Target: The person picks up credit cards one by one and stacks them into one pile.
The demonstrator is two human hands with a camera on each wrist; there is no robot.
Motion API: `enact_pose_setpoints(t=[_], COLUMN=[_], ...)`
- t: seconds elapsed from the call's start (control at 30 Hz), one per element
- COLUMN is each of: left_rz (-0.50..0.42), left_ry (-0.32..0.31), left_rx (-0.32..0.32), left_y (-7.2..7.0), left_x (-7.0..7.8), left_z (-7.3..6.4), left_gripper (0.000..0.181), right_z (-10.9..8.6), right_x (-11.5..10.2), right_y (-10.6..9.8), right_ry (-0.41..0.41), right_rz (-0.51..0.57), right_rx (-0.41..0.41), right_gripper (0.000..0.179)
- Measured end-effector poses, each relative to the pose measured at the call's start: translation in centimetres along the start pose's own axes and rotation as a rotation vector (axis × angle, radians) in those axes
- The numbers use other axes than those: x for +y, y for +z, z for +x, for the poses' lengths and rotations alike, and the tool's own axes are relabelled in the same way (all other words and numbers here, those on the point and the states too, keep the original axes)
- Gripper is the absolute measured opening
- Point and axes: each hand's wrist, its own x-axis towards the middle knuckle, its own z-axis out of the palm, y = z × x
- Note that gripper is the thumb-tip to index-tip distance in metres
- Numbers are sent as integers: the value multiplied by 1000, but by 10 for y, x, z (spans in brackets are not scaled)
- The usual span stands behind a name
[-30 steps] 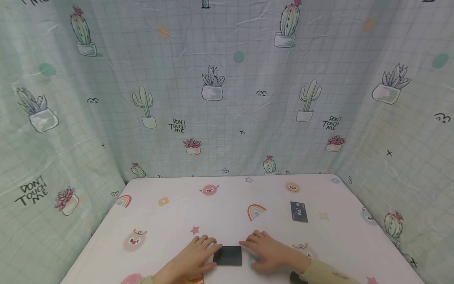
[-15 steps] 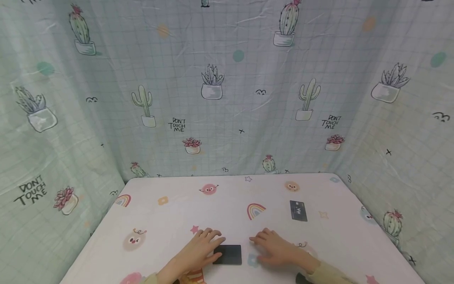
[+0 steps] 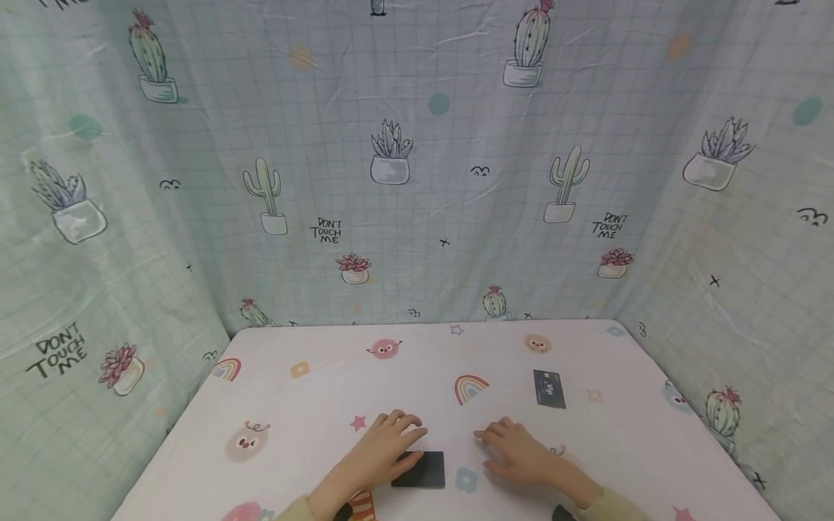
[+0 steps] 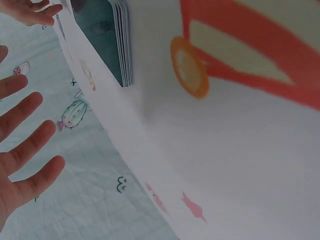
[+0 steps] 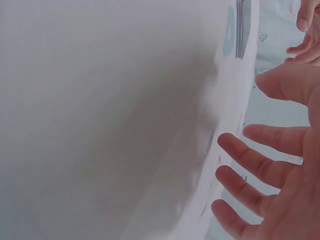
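A neat stack of dark cards (image 3: 425, 472) lies near the front middle of the table; its layered edges show in the left wrist view as a stack (image 4: 123, 45) with a glossy dark top. Over its left part hovers my left hand (image 3: 384, 450), fingers spread and holding nothing, the thumb overlapping the stack in the head view. The left wrist view shows the left fingers (image 4: 32, 142) loosely extended, apart from the cards. To the right of the stack, my right hand (image 3: 521, 457) is raised over the table with nothing in it, its fingers (image 5: 255, 160) relaxed and parted.
A single dark card marked "Vip" (image 3: 549, 389) lies farther back on the right. The white table (image 3: 313, 412) carries printed rainbows, stars and faces. Cactus-patterned cloth (image 3: 417, 210) encloses the back and both sides.
My left hand has shifted right, farther over the stack, and its fingers have lifted. My right hand has drawn away to the right. The stack and the Vip card stay in place.
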Motion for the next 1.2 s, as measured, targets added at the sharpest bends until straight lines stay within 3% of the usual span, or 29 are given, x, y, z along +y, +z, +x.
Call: enact_pose_setpoints(t=[0.47,0.9,1.2], left_rz=[-28,-35,-16], left_ry=[-28,-41,-26], left_rx=[12,-30,-73], left_y=[1,8,12], left_x=[8,16,25], left_z=[17,42,59], left_gripper=[32,31,31], right_z=[-8,-9,-13], right_x=[13,21,38], right_y=[5,-3,-5], right_ry=[154,378,373], right_rz=[-15,24,-56], right_rx=[99,84,197], right_gripper=[42,42,41])
